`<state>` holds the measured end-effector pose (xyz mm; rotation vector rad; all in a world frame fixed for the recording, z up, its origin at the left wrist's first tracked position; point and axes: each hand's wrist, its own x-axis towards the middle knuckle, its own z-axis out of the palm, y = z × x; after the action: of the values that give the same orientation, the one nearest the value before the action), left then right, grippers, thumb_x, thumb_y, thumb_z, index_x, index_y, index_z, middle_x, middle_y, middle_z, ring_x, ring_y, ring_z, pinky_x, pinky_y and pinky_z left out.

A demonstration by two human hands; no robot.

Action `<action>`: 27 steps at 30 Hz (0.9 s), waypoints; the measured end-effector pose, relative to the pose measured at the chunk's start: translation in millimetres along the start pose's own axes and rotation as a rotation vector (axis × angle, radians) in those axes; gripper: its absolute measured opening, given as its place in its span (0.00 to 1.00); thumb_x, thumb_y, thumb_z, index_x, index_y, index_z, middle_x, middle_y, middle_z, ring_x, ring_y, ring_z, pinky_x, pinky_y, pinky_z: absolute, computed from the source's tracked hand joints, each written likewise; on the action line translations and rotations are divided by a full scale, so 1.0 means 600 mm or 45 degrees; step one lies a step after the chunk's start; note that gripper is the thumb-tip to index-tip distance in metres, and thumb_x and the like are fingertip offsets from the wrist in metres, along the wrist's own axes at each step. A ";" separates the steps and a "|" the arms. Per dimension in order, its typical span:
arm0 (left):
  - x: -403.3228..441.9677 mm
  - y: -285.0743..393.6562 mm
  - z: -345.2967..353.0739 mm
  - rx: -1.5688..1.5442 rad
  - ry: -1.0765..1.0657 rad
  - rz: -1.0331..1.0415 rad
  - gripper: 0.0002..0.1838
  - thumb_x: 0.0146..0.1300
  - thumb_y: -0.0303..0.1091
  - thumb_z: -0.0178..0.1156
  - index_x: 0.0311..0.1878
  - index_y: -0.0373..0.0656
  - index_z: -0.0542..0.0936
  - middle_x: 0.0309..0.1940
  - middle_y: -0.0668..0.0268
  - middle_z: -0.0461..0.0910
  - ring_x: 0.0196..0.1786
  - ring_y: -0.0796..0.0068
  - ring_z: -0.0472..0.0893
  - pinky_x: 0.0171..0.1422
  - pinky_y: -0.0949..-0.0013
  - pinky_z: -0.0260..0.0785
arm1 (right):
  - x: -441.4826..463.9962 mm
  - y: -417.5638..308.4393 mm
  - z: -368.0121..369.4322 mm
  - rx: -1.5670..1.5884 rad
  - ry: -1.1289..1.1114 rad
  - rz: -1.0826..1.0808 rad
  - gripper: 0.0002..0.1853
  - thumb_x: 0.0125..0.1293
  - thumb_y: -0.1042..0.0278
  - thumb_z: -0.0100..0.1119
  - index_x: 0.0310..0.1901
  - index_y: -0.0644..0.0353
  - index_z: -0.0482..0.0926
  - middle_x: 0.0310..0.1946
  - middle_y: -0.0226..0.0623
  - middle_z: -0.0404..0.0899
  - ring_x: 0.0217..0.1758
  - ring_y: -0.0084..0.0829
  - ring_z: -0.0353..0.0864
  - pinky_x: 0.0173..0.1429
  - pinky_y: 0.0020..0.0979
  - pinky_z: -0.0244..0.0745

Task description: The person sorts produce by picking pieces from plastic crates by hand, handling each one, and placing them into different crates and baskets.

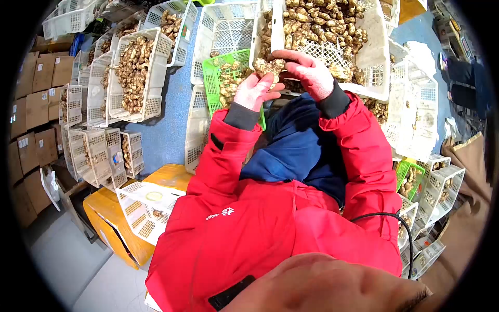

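Both my hands meet around a knobbly brown bulb (269, 67) in front of me. My left hand (254, 92), in a pale glove, holds it from below and left with fingers bent. From the right, my right hand (307, 73), also gloved, reaches to it with its fingers curled against its side. Just left of the bulb is a green basket (210, 86) with more bulbs in it. A large white crate (382, 78) heaped with brown bulbs (325, 23) stands beyond my right hand.
White crates of bulbs (150, 112) stack up at the left, beside cardboard boxes (44, 73). A yellow wooden table (106, 213) is at lower left. More white crates (429, 114) stand at right. A person's dark-clothed legs (468, 78) show at far right.
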<state>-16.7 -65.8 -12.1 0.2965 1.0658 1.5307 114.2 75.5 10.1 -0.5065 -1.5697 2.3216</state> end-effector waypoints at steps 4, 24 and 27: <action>0.009 0.003 -0.017 0.157 0.127 -0.043 0.19 0.61 0.39 0.54 0.49 0.34 0.69 0.46 0.51 0.75 0.41 0.64 0.78 0.42 0.66 0.73 | 0.006 -0.005 -0.005 0.098 0.308 -0.024 0.19 0.63 0.64 0.50 0.54 0.62 0.71 0.47 0.35 0.76 0.48 0.25 0.74 0.53 0.26 0.68; -0.278 -0.355 -0.671 0.509 1.088 -0.348 0.09 0.58 0.45 0.56 0.29 0.52 0.73 0.19 0.72 0.65 0.21 0.76 0.66 0.21 0.72 0.58 | 0.151 -0.018 -0.288 -1.101 0.497 0.352 0.21 0.57 0.58 0.55 0.52 0.55 0.73 0.41 0.37 0.79 0.35 0.24 0.79 0.38 0.26 0.75; -0.274 -0.294 -0.589 -0.338 0.822 -0.567 0.11 0.60 0.43 0.52 0.23 0.54 0.67 0.13 0.76 0.55 0.15 0.78 0.57 0.17 0.74 0.48 | 0.236 0.000 -0.273 -1.889 0.451 0.309 0.23 0.55 0.50 0.51 0.53 0.46 0.72 0.48 0.40 0.75 0.51 0.34 0.75 0.56 0.33 0.68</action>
<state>-103.7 -389.3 -278.1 -0.6246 1.2899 1.3553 59.7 271.7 -63.5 -1.3091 -2.8163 0.6347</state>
